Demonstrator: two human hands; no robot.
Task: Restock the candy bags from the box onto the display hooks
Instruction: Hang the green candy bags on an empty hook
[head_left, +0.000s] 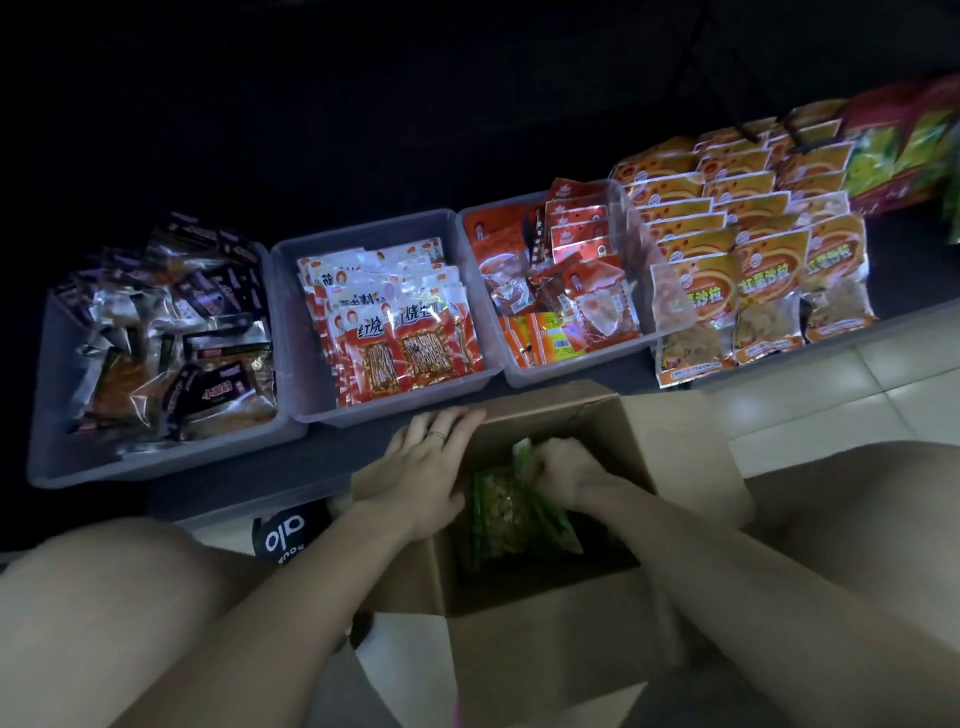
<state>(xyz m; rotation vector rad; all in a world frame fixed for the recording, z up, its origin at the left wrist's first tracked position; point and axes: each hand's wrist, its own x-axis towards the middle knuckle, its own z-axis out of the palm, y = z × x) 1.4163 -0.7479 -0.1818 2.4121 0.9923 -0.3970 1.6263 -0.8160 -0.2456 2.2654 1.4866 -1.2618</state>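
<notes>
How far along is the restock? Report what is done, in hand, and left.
Done: nothing hung that this view shows; no display hooks are visible. In hand: the right hand reaches into the open brown cardboard box, fingers curled on the green-edged clear candy bags, while the left hand rests flat on the box flap. Left: the bags are in the box.

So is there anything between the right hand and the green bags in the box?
Nothing visible. The right hand is already inside the open box, its fingers gripping a green bag.
</notes>
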